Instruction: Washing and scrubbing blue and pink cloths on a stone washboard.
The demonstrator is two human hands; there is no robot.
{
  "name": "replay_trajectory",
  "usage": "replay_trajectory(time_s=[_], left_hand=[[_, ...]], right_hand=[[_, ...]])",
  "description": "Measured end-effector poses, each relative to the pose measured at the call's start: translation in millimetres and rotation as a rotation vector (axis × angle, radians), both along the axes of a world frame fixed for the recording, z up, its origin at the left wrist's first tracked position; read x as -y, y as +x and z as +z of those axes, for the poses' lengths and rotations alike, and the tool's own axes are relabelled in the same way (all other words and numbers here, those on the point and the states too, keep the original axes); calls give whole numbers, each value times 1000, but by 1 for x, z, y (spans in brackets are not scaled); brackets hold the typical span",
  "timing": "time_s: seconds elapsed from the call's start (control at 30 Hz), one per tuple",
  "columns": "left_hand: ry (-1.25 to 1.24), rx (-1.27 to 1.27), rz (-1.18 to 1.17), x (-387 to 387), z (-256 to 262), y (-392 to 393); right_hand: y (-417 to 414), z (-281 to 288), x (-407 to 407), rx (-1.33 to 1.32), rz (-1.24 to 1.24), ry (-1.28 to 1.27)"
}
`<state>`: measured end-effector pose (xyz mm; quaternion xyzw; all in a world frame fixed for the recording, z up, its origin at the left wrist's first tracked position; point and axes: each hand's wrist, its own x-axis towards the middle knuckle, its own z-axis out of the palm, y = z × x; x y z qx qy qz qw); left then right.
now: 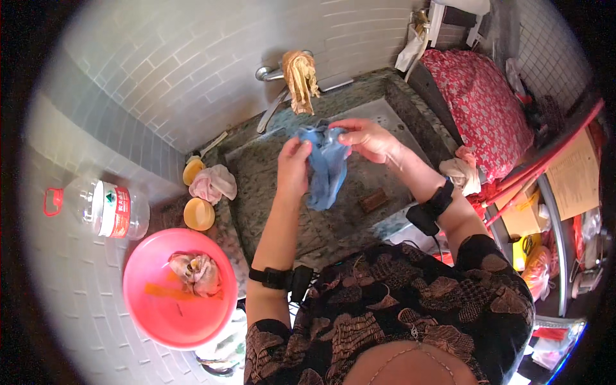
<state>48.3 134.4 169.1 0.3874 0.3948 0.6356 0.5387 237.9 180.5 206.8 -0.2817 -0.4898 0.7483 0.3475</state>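
A blue cloth point(327, 173) hangs between my two hands above a stone sink basin point(269, 211). My left hand point(294, 161) pinches its upper left edge between thumb and fingers. At the upper right edge, my right hand point(363, 138) grips it the same way. Just beyond the cloth is a metal faucet point(273, 74) on the wall, with a yellowish cloth point(301, 82) draped over its spout. A reddish-brown block point(373, 200) lies on the basin floor, to the right of the cloth's lower end.
Left of the basin are a pink cloth point(213, 184), a round yellow container point(198, 214), a large clear plastic bottle point(115, 209) and a pink basin point(180, 332) holding a wet cloth point(196, 273). A red patterned cloth cover point(481, 106) stands at the right.
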Motion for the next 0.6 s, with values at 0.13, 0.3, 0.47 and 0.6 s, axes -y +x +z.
replay_trajectory(time_s=[0.13, 0.3, 0.47, 0.6], left_hand=[[-82, 303, 80, 3, 10, -29], [12, 319, 79, 8, 18, -72], [-14, 167, 123, 6, 37, -88], [-20, 16, 100, -3, 48, -87]], right_hand=[[32, 9, -16, 117, -77, 105], [72, 25, -41, 206, -263, 216], [98, 27, -74, 256, -340, 255], [100, 38, -83, 339, -365, 369]])
